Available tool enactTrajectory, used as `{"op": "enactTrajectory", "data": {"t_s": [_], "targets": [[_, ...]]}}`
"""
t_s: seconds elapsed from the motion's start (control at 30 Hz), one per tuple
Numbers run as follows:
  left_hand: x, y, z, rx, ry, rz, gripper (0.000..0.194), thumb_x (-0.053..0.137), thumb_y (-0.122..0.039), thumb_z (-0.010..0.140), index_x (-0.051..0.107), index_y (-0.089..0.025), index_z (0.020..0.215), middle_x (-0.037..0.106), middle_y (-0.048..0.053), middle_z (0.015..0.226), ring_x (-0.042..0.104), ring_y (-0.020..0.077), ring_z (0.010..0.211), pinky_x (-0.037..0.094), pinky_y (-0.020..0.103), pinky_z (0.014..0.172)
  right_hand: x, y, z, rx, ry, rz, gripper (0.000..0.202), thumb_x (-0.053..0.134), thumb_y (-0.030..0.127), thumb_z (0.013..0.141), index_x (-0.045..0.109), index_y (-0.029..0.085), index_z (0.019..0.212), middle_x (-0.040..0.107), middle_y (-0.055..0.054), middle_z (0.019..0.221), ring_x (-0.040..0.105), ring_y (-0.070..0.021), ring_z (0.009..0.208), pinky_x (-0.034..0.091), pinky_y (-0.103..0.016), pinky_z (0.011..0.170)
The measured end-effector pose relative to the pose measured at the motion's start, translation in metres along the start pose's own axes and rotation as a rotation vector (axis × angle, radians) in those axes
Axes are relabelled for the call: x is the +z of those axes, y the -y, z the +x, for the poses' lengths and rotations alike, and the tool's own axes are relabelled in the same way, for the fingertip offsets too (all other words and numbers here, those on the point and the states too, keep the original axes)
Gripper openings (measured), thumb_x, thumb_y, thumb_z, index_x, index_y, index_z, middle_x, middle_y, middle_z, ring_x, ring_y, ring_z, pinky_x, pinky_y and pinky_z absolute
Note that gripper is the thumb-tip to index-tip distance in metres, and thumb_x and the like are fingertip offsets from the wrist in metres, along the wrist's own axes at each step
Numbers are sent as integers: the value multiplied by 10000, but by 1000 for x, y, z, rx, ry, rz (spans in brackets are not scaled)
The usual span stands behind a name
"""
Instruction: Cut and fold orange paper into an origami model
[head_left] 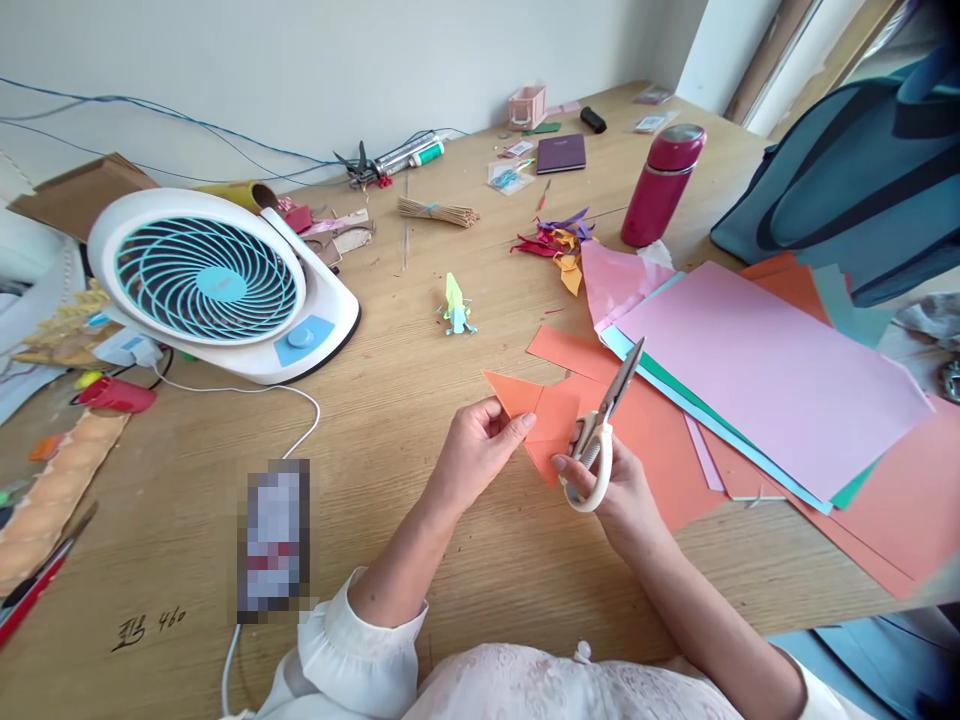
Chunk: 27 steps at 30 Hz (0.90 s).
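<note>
Between thumb and fingers, my left hand (480, 450) pinches a piece of folded orange paper (551, 415) with a pointed corner to the left. My right hand (622, 490) is closed around white-handled scissors (600, 420), whose blades are together and point up and away from me. The right thumb touches the lower edge of the same paper. Beyond both hands, a small green and blue origami figure (455, 308) stands on the table. Larger orange sheets (652, 440) lie flat just behind and right of the scissors.
At right lies a stack of coloured paper topped by a pink sheet (765, 370). Behind it stand a magenta bottle (664, 185) and a blue bag (847, 180). Several folded paper pieces (559, 245) lie in a pile. A fan (217, 280) and a cabled phone (274, 540) are at left.
</note>
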<state>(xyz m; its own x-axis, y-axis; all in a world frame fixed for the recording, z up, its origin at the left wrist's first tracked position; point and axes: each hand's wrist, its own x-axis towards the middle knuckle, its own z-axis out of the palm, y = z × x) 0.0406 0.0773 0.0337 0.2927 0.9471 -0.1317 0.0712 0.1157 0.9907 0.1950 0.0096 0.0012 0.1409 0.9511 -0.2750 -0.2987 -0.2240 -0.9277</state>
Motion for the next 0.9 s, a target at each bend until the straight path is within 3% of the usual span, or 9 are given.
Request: {"op": "enactTrajectory", "data": {"t_s": [0.57,0.9], "targets": [[-12,0,-2,27,69,91,408,497,-472,969,575,-157,722,553,-2,652,515,112,612,444,228,605,0,-3,2,-2,53,27,354,821,410,699,570,224,865,547,33,725,485,-132,640,407,-253,579],[-14,6,-2,83,101,-122,217,533,-376,972,611,-175,952,618,17,837,572,112,721,502,227,702,-3,-9,2,4,72,50,364,824,404,713,519,209,752,497,42,705,433,-117,644,374,-242,591]]}}
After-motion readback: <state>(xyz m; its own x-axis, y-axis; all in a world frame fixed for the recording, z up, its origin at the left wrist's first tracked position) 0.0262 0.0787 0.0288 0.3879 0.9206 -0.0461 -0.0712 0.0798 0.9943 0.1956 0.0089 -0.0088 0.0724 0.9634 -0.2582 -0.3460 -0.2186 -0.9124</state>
